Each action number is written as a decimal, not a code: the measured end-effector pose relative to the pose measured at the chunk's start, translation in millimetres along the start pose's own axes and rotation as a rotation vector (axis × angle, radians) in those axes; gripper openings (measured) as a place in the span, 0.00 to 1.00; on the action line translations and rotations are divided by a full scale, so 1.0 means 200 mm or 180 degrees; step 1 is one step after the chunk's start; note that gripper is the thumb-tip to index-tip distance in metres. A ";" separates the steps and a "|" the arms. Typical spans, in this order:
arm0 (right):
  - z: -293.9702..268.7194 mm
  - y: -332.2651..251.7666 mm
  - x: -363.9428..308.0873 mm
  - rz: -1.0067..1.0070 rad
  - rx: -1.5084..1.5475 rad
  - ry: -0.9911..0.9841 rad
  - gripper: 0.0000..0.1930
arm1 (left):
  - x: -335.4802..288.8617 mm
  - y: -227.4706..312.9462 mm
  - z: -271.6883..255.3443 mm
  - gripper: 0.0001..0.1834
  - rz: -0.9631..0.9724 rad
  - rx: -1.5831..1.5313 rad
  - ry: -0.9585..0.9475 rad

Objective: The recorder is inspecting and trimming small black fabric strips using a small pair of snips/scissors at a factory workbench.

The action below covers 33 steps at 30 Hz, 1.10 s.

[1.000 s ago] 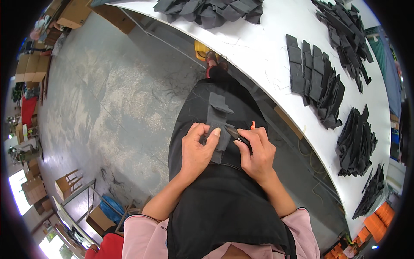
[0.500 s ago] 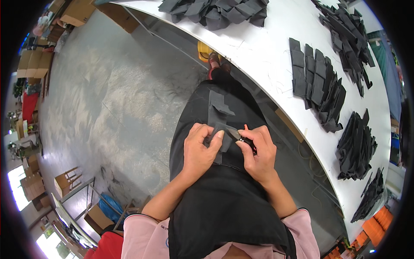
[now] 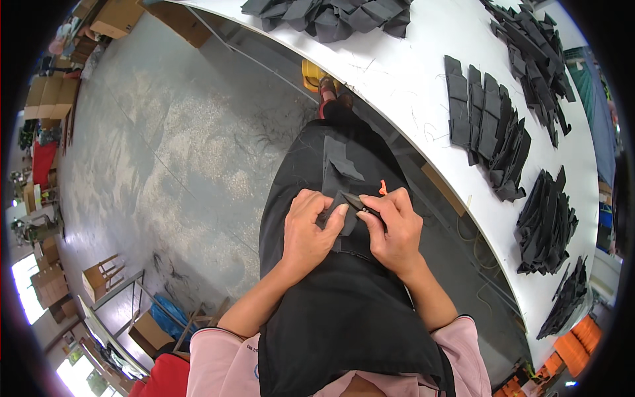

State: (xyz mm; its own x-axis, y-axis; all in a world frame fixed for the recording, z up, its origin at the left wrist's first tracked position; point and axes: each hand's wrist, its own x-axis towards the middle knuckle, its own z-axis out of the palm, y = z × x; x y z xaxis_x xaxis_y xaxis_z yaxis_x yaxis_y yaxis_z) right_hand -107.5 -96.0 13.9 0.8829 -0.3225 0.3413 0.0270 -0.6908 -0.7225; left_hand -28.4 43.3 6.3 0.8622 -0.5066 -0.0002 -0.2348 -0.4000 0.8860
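My left hand [image 3: 308,228] is closed, pinching a dark grey fabric piece [image 3: 339,201] between thumb and fingers above my lap. In my right hand [image 3: 397,228] is a small pair of thread snips [image 3: 353,200]. Their pointed blades reach the upper edge of the pinched piece, but whether they are cutting is too small to tell. An orange bit [image 3: 383,188] sticks up beside the right fingers. More of the grey fabric [image 3: 336,159] lies over the black apron [image 3: 297,172] on my thighs, partly folded.
A white table [image 3: 423,86] curves along the right, bearing several heaps of dark fabric pieces [image 3: 489,119]. Under its edge are metal legs and a yellow object [image 3: 312,74]. Grey floor [image 3: 178,152] spreads to the left, with a wooden stool [image 3: 99,278] and cardboard boxes [image 3: 49,99].
The snips have turned slightly, and their tips now lie against the fabric's upper edge. The orange bit shows more. My left hand keeps its pinch, nearly in place.
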 end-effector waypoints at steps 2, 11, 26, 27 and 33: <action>-0.01 -0.02 -0.02 0.0372 0.0117 0.0243 0.12 | 0.00 -0.01 0.00 0.08 -0.0181 -0.0189 0.0019; -0.04 0.00 -0.03 0.0918 0.0786 0.0209 0.14 | 0.01 -0.10 0.01 0.11 -0.0735 -0.0865 -0.0066; 0.16 0.08 0.13 0.3021 0.2949 -0.0677 0.14 | -0.01 -0.05 0.01 0.19 -0.2468 -0.3015 -0.0745; 0.14 0.09 0.12 0.3198 0.3051 -0.0915 0.12 | 0.00 -0.05 0.00 0.19 -0.2483 -0.3014 -0.0740; 0.07 0.03 -0.04 0.1752 0.1458 -0.0058 0.14 | 0.03 -0.09 -0.01 0.15 -0.2263 -0.2510 -0.0301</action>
State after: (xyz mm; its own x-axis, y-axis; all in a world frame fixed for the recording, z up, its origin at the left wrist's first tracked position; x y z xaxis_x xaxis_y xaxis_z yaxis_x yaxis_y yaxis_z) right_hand -108.0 -87.8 -1.9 0.8325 -0.5325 -0.1526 -0.2341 -0.0886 -0.9682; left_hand -18.2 49.0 -8.9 0.6405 -0.4222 -0.6415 0.6950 -0.0368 0.7181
